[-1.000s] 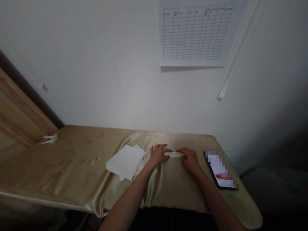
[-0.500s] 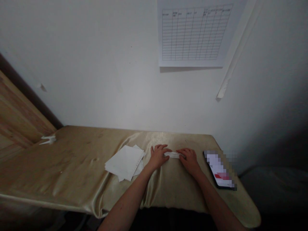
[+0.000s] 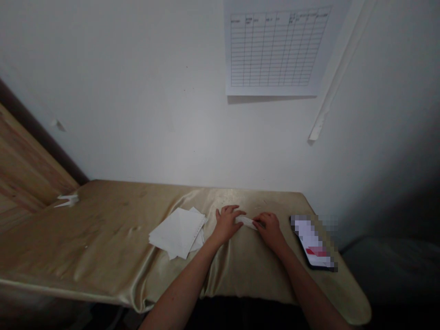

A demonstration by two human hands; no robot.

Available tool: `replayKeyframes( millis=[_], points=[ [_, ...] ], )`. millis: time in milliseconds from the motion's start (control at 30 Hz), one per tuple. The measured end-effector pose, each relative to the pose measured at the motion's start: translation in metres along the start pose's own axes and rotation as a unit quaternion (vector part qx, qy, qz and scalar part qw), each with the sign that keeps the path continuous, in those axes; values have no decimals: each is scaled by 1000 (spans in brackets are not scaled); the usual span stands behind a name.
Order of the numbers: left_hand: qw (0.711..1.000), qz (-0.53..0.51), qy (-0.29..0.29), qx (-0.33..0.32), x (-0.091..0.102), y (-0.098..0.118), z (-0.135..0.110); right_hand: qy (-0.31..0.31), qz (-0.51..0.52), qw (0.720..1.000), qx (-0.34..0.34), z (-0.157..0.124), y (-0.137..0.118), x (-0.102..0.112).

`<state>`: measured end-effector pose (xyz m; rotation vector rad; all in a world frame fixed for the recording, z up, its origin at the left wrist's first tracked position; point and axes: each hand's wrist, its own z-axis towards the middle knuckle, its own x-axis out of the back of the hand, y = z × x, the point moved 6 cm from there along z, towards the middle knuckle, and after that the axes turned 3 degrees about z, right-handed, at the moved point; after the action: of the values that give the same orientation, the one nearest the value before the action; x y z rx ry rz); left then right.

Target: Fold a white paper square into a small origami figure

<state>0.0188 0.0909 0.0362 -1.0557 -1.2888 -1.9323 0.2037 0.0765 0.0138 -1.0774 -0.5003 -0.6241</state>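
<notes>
A narrow folded strip of white paper (image 3: 246, 222) lies between my two hands on the cloth-covered table. My left hand (image 3: 227, 223) holds its left end between thumb and fingers, the other fingers bent over the cloth. At the right end, my right hand (image 3: 269, 226) pinches the paper with thumb and forefinger, the rest of its fingers curled. The strip slants slightly down toward the right. Just left of my left forearm is a loose stack of white paper sheets (image 3: 178, 231), some with perforated edges.
A phone (image 3: 313, 243), partly blurred out, lies right of my right hand. White paper scraps (image 3: 68, 200) sit at the table's far left. Gold satin cloth (image 3: 103, 229) with folds covers the table. A printed grid sheet (image 3: 275, 50) hangs on the wall behind.
The right end of the paper strip has tipped a little toward me. My right hand's fingers have drawn in to a tighter pinch. My left hand stays almost still.
</notes>
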Motion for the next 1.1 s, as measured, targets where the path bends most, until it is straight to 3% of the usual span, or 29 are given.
replayKeyframes(
  millis=[200,433,633,867,1100],
  points=[
    [996,-7,77,43,7,-4,0,53,109,991,-48,2,3,11],
    [993,-63,98,4,-4,9,-1,69,183,977,-83,0,4,6],
    [989,-90,116,21,-6,10,0,53,159,985,-48,0,-4,5],
    [985,-110,133,30,-5,11,-2,53,100,992,49,0,-25,13],
    [982,-122,143,11,-3,14,-4,36,97,993,56,2,-20,9]
  ],
)
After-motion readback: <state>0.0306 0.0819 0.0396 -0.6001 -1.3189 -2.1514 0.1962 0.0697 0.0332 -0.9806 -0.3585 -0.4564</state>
